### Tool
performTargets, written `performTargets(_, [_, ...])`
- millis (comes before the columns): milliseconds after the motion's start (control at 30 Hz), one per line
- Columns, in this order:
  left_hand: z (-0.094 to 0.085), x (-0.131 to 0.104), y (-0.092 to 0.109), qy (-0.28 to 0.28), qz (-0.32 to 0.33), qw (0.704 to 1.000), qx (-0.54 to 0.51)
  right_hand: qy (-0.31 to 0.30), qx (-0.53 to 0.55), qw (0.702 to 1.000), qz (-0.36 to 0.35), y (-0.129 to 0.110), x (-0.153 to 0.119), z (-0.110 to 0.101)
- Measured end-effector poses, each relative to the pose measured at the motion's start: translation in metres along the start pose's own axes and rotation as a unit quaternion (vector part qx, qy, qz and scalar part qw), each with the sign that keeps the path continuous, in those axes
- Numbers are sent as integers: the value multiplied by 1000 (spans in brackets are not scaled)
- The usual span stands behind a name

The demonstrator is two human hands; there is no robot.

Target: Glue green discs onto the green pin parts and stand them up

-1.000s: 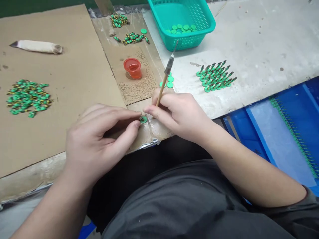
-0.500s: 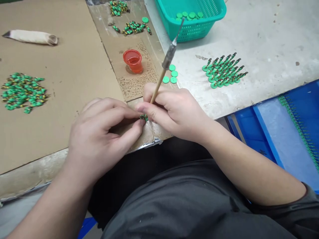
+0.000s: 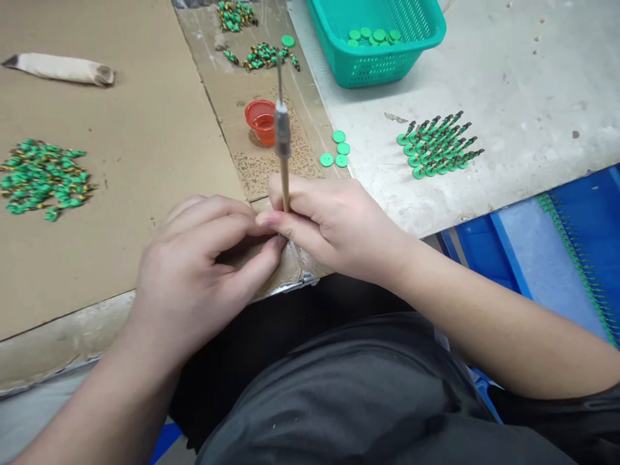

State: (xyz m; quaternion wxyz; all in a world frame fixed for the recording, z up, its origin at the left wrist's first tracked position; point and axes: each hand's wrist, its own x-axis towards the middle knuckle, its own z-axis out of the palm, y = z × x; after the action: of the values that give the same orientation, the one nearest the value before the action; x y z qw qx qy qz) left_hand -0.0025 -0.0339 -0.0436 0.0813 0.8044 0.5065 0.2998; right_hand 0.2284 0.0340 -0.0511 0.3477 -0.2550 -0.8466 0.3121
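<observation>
My left hand (image 3: pixel 198 258) rests at the table's near edge, thumb and fingers pinched on a small green piece, almost wholly hidden by the fingertips. Against it, my right hand (image 3: pixel 339 223) grips a wooden-handled tool (image 3: pixel 283 139) with a grey collar and a thin needle-like upper end pointing up. The tool's lower end is hidden behind my right fingers. Beyond the hands stands a small red cup (image 3: pixel 261 121) with liquid in it. Several green discs (image 3: pixel 339 148) lie to the right of the cup.
A pile of small green-and-yellow figures (image 3: pixel 46 177) lies at left, with smaller heaps (image 3: pixel 261 56) at the back. A teal basket (image 3: pixel 372 71) holds green discs. Figures standing on discs (image 3: pixel 440 148) form rows at right. A pale wrapped stick (image 3: pixel 58 68) lies back left.
The tool in my right hand has swung from leaning right to nearly upright, its top moving left. The green piece at my left fingertips is now more covered.
</observation>
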Motion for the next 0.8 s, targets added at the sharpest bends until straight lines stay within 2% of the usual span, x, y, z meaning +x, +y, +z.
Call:
performTargets(133, [1,1,-4,2,26,1000,-11,7,49,998,30,-4,0,1])
performTargets(300, [2,0,-5,0,9,1000,-13,102,66,985,124,-14,-15,0])
performTargets(400, [0,-1,-3,-12,-10,1000,-9,109,61,980,156,-16,-26,-4])
performTargets(500, [-1,-1,-3,-23,-4,1000,-18,67,45,987,140,-18,-27,-10])
performTargets(633, [-1,0,-3,-19,0,999,-31,22,1,997,77,-17,-22,-13])
performTargets(800, [0,1,1,-17,-27,999,-38,33,-40,999,-17,-11,-23,-6])
